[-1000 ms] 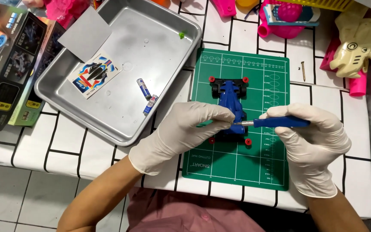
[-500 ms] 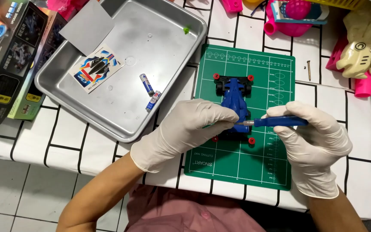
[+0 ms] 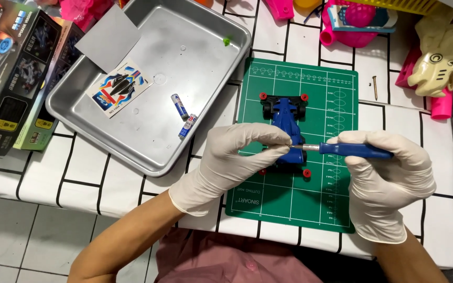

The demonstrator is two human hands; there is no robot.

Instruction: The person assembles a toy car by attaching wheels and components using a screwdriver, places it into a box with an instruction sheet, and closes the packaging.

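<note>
Seen from above, two hands in white gloves are working over a green cutting mat (image 3: 336, 199) lying right of centre in the frame on a white tablecloth with black grid lines (image 3: 79, 178). A blue toy race car with red wheel hubs (image 3: 285, 112) is sitting on the mat, nose pointing toward the top of the frame. The left hand (image 3: 234, 160) is curling over the car's rear end, its fingertips pressed together in a pinch at the car's body. The right hand (image 3: 389, 181) is gripping a blue-handled screwdriver (image 3: 349, 150) lying level, fingers wrapped around the handle, the metal tip meeting the car just beside the left fingertips. In the upper left of the frame a metal tray (image 3: 205, 57) is holding two small batteries (image 3: 183, 115), a sticker sheet (image 3: 119, 88), a grey card (image 3: 108, 37) and a tiny green piece (image 3: 227, 40). Printed boxes (image 3: 14, 78) are lying at the far left edge. Pink plastic toys (image 3: 357, 21) and a cream toy creature (image 3: 439, 55) are crowding the upper right, with a small screw (image 3: 375, 87) just beside the mat.
</note>
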